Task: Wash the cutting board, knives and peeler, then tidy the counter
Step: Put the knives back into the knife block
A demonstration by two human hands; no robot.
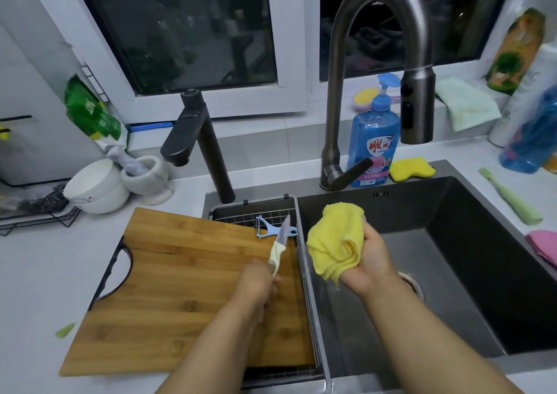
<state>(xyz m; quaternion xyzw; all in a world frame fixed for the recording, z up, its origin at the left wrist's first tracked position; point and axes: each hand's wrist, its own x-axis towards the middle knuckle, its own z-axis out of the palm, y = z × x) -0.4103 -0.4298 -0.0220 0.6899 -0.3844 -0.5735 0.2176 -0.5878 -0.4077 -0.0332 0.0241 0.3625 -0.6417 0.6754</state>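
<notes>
Board lies flat, part on the counter, part over the sink rack. Right hand hangs over the sink with fingers bunched round a yellow cloth. Left hand curls round the knife handle, blade tilted up over the board. Peeler rests on the board's far corner.

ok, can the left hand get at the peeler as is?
Probably not: the left hand is full, gripping the knife, whose blade lies across the peeler in the rack. It would need to put the knife down first.
</notes>
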